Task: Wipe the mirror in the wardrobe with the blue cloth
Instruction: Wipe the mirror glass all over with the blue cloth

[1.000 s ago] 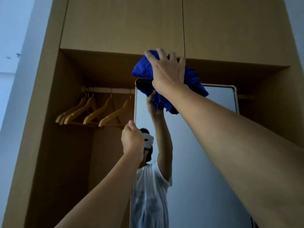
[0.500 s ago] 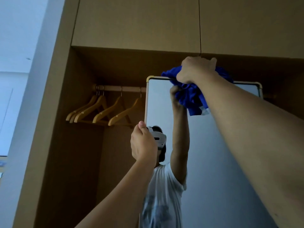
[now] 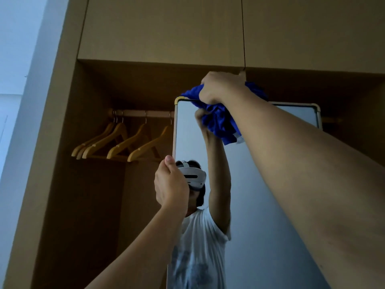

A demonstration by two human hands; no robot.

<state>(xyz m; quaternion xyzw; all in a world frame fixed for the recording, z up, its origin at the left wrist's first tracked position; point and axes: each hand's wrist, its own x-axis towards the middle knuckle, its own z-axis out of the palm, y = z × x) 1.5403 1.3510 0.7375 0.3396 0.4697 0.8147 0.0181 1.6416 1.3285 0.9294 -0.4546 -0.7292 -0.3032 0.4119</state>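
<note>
Wardrobe [image 3: 62, 142]: we find an open bay on the left, its depth in shadow and its floor cut off below the frame.

Hangers [image 3: 123, 142]: we count four or so wooden ones bunched on the rail [image 3: 143, 113], just left of the mirror; where they overlap, the exact number is hard to fix.

Left hand [image 3: 169, 185]: raised to the mirror's left edge, thumb up, fingers curled. We judge it steadies the panel while the other hand rubs, but the fingertips are hidden behind the hand, so we cannot tell whether it actually grips the frame.

Mirror [image 3: 270, 205]: a tall panel with a pale frame, standing inside the wardrobe. Its lower part is cut off and its right edge is largely covered by our right arm. It reflects a person in a white shirt and headset with one arm raised.

Cloth [image 3: 220, 122]: blue, bunched into a wad, lying on the mirror's upper left corner and lapping over the top edge, presumably because that is where the wiping is being done.

Right hand [image 3: 220, 88]: closed around the cloth at full reach, pressing it to the glass and frame top; the fingers are buried in folds.
</note>
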